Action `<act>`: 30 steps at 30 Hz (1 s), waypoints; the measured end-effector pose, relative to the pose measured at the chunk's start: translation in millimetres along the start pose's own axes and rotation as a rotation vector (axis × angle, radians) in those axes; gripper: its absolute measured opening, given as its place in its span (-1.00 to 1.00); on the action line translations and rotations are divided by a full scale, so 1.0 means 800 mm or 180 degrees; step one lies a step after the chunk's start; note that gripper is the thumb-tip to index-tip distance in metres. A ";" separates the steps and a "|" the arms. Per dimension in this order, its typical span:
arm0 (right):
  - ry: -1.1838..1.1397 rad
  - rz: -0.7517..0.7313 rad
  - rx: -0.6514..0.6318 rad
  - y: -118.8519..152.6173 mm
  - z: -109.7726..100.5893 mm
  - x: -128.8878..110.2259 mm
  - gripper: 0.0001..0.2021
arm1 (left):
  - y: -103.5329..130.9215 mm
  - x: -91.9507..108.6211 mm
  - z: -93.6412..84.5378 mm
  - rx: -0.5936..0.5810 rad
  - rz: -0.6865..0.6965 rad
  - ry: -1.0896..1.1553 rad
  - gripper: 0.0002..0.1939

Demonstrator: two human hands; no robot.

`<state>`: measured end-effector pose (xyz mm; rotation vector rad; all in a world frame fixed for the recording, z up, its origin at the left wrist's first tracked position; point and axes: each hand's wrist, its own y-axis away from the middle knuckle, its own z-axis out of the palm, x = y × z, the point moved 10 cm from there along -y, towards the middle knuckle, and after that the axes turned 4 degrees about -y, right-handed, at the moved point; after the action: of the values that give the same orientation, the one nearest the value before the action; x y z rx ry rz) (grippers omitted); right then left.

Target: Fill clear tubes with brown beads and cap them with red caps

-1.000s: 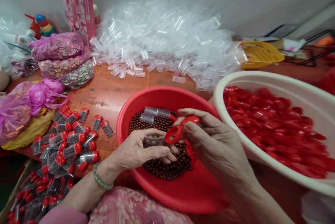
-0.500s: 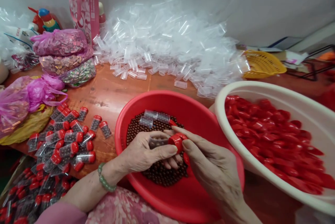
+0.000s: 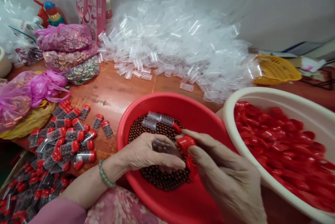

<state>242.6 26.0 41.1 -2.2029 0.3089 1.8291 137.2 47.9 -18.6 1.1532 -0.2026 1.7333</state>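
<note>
**Red cap (image 3: 186,141) at the end of a clear tube (image 3: 165,148), above a red basin (image 3: 201,114)**

Grips the clear tube in the left hand (image 3: 142,154), fingers curled around it and thumb stretched along the near side, with dark contents visible through the plastic. Pinches the red cap between thumb and fingers of the right hand (image 3: 230,171), right by the tube's right-hand end (fully seated or merely close, cannot tell). More red plastic (image 3: 190,164) just below the pinched cap, near the right fingers; held or loose, cannot tell. Wears a green bracelet (image 3: 105,175) on the left wrist.

Beneath both hands, in the red basin, a bed of dark beads (image 3: 163,181), with a few loose tubes (image 3: 154,116) lying on top. Just beside the basin, to the right, a white tub (image 3: 237,95) holding many red pieces (image 3: 277,150). To the left, on the brown table (image 3: 110,87), a heap of red-capped tubes (image 3: 69,147). Farther back, a large pile of clear tubes (image 3: 167,38), between pink plastic bags (image 3: 65,38) and a yellow basket (image 3: 277,68).
</note>
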 end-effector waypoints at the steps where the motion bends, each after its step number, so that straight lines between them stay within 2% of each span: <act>1: -0.0085 0.0043 0.0051 -0.005 -0.002 -0.001 -0.75 | 0.001 0.000 0.004 -0.0155 0.0033 0.0128 -0.64; 6: -0.0462 -0.0078 -0.0050 -0.031 0.004 -0.023 -0.86 | 0.007 0.008 0.024 -0.0871 0.0286 0.0788 -0.62; 12: -0.0482 0.0059 -0.0600 -0.035 0.039 -0.031 -0.87 | 0.007 0.012 0.027 -0.1134 0.0379 0.0995 -0.68; 15: -0.0439 -0.0034 -0.0650 -0.036 0.046 -0.034 -0.84 | 0.007 0.010 0.029 -0.1251 0.0325 0.0964 -0.68; 23: -0.0249 0.0030 -0.0901 -0.048 0.062 -0.034 -0.77 | 0.005 0.005 0.025 -0.1285 0.0097 0.1007 -0.55; 26: -0.0376 0.0210 -0.1001 -0.049 0.070 -0.026 -0.79 | 0.002 0.010 0.015 -0.1030 0.0162 0.1216 -0.55; 30: -0.0305 0.0213 -0.0883 -0.047 0.070 -0.020 -0.80 | -0.001 0.003 0.011 -0.0767 -0.0120 0.1666 -0.45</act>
<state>200.3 80.0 49.5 -2.2947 0.1163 2.1183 143.1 44.6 -12.7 0.5024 -0.0642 1.8557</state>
